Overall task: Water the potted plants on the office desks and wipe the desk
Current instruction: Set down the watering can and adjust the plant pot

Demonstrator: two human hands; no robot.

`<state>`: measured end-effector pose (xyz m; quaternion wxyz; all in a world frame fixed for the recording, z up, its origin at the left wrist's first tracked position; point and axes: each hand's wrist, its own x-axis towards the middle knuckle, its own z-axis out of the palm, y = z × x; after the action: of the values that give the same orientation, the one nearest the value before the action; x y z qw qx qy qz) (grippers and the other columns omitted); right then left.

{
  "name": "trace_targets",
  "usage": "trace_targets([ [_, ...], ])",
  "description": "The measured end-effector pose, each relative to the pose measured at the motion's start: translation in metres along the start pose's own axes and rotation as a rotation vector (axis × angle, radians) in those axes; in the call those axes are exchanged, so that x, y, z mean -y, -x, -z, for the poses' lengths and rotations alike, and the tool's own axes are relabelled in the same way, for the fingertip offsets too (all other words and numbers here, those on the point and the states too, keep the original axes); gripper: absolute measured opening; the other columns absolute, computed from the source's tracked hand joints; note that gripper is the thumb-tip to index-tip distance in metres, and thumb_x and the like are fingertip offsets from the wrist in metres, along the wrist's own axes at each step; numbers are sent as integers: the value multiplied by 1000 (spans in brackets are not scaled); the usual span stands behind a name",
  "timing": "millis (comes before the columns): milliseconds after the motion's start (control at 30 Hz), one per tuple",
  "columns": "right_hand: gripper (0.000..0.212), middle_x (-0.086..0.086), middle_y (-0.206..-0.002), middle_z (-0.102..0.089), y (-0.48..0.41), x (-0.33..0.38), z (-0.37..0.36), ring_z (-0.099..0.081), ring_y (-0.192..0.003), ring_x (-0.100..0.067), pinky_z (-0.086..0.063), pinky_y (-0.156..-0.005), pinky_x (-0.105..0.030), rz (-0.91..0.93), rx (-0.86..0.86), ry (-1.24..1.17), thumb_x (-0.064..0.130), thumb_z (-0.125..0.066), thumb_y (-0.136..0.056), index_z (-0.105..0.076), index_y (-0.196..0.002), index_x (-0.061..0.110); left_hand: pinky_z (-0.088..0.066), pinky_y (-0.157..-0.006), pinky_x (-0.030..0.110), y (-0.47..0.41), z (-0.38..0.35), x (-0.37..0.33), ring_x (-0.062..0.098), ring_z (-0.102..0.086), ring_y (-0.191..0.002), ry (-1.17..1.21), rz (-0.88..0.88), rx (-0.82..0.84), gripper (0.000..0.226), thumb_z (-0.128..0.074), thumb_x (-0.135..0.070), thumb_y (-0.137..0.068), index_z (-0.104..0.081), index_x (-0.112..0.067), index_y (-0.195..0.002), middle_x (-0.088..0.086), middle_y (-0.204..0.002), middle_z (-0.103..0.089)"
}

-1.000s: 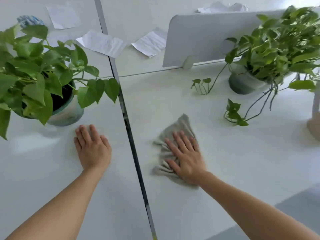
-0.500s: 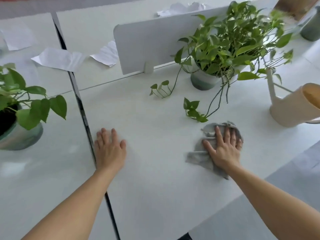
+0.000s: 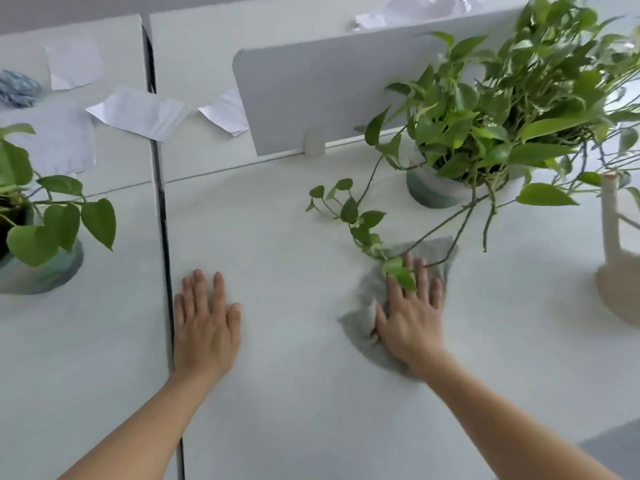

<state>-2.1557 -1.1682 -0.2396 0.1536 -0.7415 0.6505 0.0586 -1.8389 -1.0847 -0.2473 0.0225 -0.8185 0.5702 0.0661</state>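
Note:
My right hand [image 3: 410, 315] presses flat, fingers straight, on a grey cloth [image 3: 362, 329] lying on the white desk [image 3: 294, 393]. A trailing vine of the big potted plant [image 3: 491, 109] lies across my fingertips and the cloth's far edge. That plant's grey-green pot [image 3: 431, 192] stands behind the cloth. My left hand [image 3: 206, 323] rests flat on the desk, just right of the dark gap [image 3: 166, 237] between two desks. A second potted plant [image 3: 38, 216] stands on the left desk. A beige watering can [image 3: 620, 271] is at the right edge.
A white divider panel [image 3: 332, 95] stands upright behind the desk. Loose paper sheets [image 3: 138, 112] lie on the desks beyond it, with a blue patterned thing [image 3: 17, 86] at far left. The desk's front edge shows at bottom right, with grey floor [image 3: 613, 452] below.
My right hand has slid the cloth rightward and then farther from me, under the plant's trailing vine. My left hand has moved from the left desk across the gap onto the right desk.

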Motion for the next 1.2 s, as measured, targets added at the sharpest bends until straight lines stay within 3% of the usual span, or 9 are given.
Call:
trace_targets([
  [133,80,-5,-165,20,4,28,9,12,-153,-32,10,-120,-53,232,95,28,76,-12,-92,7,-158,34,-11,-116,47,-1,7,-6,40,-20,-145,0,-1,-18,68,-15,-43,-97,-29,-2,-150,25,-156,-21],
  [367,86,-20,-166,-3,-151,72,46,-3,-151,-42,-1,-120,-62,-229,-34,-50,71,-15,-95,-2,-161,17,-9,-118,44,-1,6,-9,36,-16,-147,-15,-27,-70,64,-17,-41,-100,-27,-4,-151,23,-157,-20],
  [533,82,-11,-167,8,-108,96,19,13,-153,-31,11,-120,-52,454,42,144,70,-2,-89,3,-159,28,-13,-118,47,3,2,-3,34,-11,-149,-3,-7,-56,64,-18,-41,-100,-24,-6,-152,21,-159,-16],
  [600,78,-4,-168,10,-116,77,23,17,-153,-24,14,-121,-46,564,77,150,74,-4,-88,6,-157,38,-15,-117,48,2,3,-5,34,-11,-149,16,-4,-53,64,-18,-41,-100,-24,-6,-153,20,-159,-15],
  [800,85,-21,-165,-6,-220,77,65,-4,-152,-39,-1,-121,-54,-203,-88,9,72,-17,-95,-10,-160,18,-16,-117,48,-1,3,-3,34,-11,-149,59,-20,-62,62,-23,-40,-99,-24,-8,-153,20,-159,-16],
  [900,86,-24,-165,-5,-230,124,63,-1,-151,-44,4,-120,-58,-347,-73,-114,69,-19,-96,-9,-160,12,-17,-117,49,-1,1,1,33,-10,-149,82,-22,-58,62,-23,-41,-99,-22,-9,-153,20,-160,-15],
  [967,83,-22,-165,-5,-207,160,42,0,-152,-43,4,-120,-60,-145,-39,-13,66,-19,-97,-7,-160,14,-18,-117,50,1,0,4,34,-10,-149,84,-18,-44,63,-23,-41,-99,-24,-8,-153,20,-160,-15],
  [1133,79,-3,-168,8,-160,159,22,15,-153,-25,9,-122,-50,859,109,278,77,5,-88,9,-155,37,-19,-117,51,1,4,0,34,-12,-149,97,-18,-28,63,-23,-41,-99,-27,-6,-152,20,-159,-16],
  [1200,84,1,-168,6,-186,124,37,15,-153,-19,3,-123,-49,757,65,248,81,11,-82,6,-155,41,-19,-117,51,-1,5,0,34,-11,-149,97,-21,-33,63,-23,-41,-100,-25,-7,-152,20,-160,-15],
])
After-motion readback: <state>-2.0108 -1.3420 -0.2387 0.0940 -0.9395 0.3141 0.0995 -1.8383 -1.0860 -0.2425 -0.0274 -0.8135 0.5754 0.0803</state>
